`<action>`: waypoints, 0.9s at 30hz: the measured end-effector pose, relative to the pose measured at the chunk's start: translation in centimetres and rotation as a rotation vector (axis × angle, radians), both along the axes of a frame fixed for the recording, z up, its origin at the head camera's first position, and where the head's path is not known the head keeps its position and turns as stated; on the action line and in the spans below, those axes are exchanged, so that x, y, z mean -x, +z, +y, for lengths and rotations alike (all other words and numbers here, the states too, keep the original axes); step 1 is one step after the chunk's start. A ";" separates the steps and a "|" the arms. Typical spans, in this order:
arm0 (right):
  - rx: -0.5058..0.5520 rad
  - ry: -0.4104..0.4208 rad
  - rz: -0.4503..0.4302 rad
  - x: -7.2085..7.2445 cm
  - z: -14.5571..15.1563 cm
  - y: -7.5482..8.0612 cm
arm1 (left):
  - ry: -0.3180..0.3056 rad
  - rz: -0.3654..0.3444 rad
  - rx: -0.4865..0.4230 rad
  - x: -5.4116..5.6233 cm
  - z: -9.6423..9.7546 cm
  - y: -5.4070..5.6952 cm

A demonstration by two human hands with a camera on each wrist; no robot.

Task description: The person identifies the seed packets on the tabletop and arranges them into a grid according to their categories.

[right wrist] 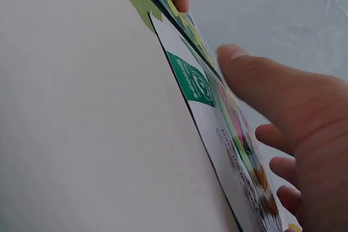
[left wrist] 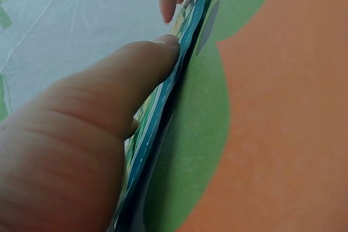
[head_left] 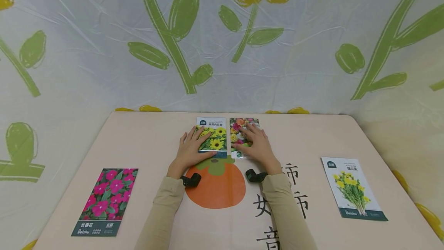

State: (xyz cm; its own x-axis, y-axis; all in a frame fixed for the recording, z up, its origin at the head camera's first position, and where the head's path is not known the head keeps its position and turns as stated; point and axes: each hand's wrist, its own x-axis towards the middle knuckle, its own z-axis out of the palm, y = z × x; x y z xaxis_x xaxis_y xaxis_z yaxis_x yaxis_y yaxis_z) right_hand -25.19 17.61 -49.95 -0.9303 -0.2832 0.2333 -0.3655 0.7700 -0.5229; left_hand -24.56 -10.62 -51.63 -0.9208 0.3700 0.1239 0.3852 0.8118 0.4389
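- At the centre of the head view, I see the left hand (head_left: pixel 190 149) on the yellow-flower packet (head_left: pixel 218 135), fingers spread wide and nearly straight; up close, its thumb touches the packet's lower edge.
- Just right of that, the right hand (head_left: pixel 259 146) lies over the rose packet (head_left: pixel 238 136), fingers fanned apart; from its wrist camera, I cannot tell whether the thumb tip makes contact.
- Both packets lie side by side near the far edge of the pale table (head_left: pixel 298 136).
- Lower left of the frame: the magenta-flower packet (head_left: pixel 105 200), well apart from the hands.
- Lower right: the white packet (head_left: pixel 354 188) picturing a yellow bouquet.
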 end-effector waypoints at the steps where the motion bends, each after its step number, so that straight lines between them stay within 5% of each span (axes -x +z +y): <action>1: 0.001 -0.001 -0.006 0.0 0.0 0.0 | 0.000 -0.003 0.001 0.0 0.0 0.0; 19: 0.000 0.008 -0.012 0.0 0.1 0.0 | 0.005 -0.024 0.006 -0.1 -0.1 0.1; 27: 0.182 0.002 -0.047 -0.2 1.1 1.5 | -0.008 -0.158 -0.183 -0.8 -0.9 2.0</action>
State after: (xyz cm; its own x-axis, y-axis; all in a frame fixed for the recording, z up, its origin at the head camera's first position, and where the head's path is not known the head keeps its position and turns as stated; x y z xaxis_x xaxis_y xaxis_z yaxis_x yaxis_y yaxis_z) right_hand -25.00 18.73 -48.48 -0.9408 -0.2423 0.2370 -0.3389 0.6605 -0.6700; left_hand -23.80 -11.50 -49.64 -0.9312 0.3619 0.0443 0.3062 0.7103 0.6339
